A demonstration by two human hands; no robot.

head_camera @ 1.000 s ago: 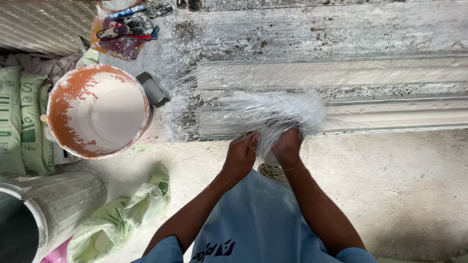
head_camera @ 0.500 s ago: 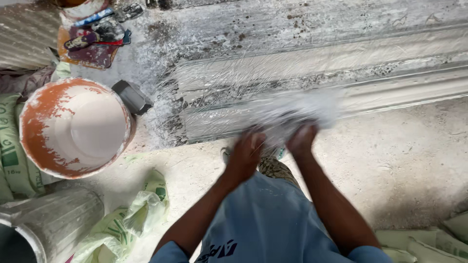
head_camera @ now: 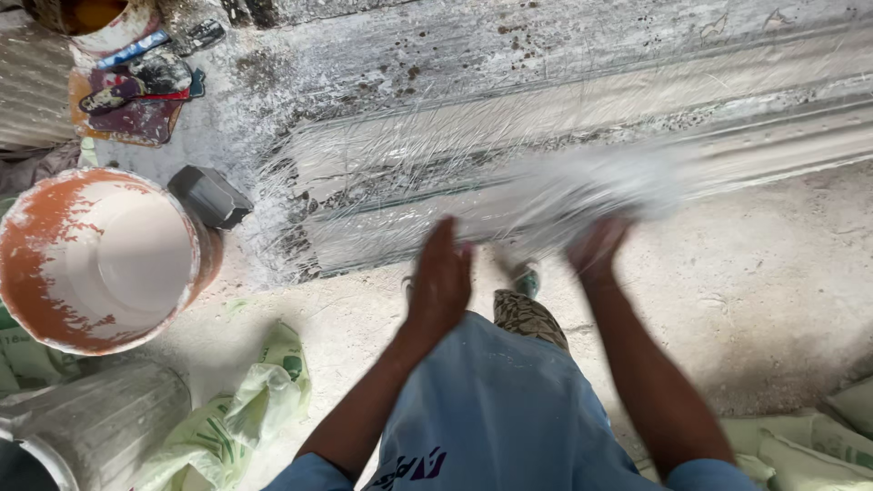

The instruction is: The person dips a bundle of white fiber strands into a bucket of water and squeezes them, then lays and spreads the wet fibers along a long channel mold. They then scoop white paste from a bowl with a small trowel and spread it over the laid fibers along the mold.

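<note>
Fibre wad (head_camera: 591,186) shifted right, blurred white; left hand (head_camera: 439,282) released.

At nine o'clock stands an orange bucket (head_camera: 95,259) holding white plaster, with a dark grey block (head_camera: 210,195) touching its rim. Crumpled green-printed sacks (head_camera: 232,414) lie at seven o'clock, beside a ribbed grey container (head_camera: 91,423) (only partly visible). Dirty tools (head_camera: 136,82) rest at eleven.
</note>
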